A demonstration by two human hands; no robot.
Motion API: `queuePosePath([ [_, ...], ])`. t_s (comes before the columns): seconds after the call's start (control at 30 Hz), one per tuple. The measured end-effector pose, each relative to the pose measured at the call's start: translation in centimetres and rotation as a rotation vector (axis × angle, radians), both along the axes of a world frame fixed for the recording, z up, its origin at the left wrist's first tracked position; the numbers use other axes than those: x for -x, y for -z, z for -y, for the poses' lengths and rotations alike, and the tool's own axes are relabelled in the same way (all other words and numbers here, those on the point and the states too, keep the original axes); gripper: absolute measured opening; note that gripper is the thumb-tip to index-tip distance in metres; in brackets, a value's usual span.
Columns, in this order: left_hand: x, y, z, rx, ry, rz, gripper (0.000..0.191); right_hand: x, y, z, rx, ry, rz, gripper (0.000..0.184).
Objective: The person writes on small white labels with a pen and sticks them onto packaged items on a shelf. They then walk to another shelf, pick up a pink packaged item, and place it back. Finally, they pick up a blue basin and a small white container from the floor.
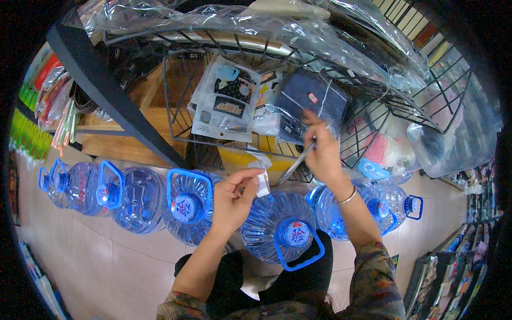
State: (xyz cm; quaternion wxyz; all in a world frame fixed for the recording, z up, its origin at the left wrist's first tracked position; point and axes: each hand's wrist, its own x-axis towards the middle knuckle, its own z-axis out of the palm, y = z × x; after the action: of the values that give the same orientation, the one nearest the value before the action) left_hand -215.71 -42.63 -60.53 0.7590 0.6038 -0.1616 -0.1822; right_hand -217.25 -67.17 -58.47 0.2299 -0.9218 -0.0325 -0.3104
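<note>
My left hand (236, 200) pinches a narrow strip of white paper labels (263, 185) between thumb and fingers, above the large clear water bottles. Its upper end curls towards the wire basket (216, 145). In my right hand (323, 150) is a slim silvery tool (296, 164), pointing down and left; blur hides its exact kind. My right fingers are over a dark blue item in a clear plastic bag (294, 102), which bears a small red-and-white sticker (312, 97). I cannot tell whether they touch the bag. Beside it in the basket lie white printed packets (228, 100).
A row of large water bottles with blue handles (138, 200) stands on the tiled floor (96, 244). At left a black metal post (104, 92) slants past a wooden shelf (148, 88). More bagged goods (436, 140) hang at right. Clear plastic sheeting (200, 18) covers things above.
</note>
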Motion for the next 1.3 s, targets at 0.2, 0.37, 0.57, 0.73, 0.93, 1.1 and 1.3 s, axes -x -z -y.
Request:
queuePosePath([
  [0.2,0.5,0.0,0.7,-0.216,0.140,0.227,0.028,-0.2,-1.8,-6.3,0.075,-0.374,-0.192,0.033],
  [0.37,-0.1,0.6,0.3,-0.188,0.191,0.028,0.026,-1.1,-1.4,-6.4,0.141,-0.421,-0.153,0.032],
  [0.57,-0.4,0.4,0.1,-0.101,0.125,-0.083,0.025,-0.9,-1.8,-6.6,0.183,-0.416,-0.224,0.038],
  [0.73,-1.4,0.4,-0.3,0.035,-0.056,-0.195,0.023,-0.1,-0.4,-4.2,-0.010,-0.221,0.015,0.053],
  [0.93,-1.6,0.6,0.0,0.134,0.008,-0.293,0.026,-4.1,2.9,6.1,0.388,0.206,0.055,0.046],
  [1.1,-1.6,0.8,-0.5,0.150,-0.019,-0.298,0.027,-1.6,0.6,8.7,0.142,0.272,0.136,0.046],
  [1.3,-1.7,0.4,-0.3,0.131,0.010,-0.308,0.027,0.8,3.1,6.8,0.166,0.184,-0.256,0.075],
])
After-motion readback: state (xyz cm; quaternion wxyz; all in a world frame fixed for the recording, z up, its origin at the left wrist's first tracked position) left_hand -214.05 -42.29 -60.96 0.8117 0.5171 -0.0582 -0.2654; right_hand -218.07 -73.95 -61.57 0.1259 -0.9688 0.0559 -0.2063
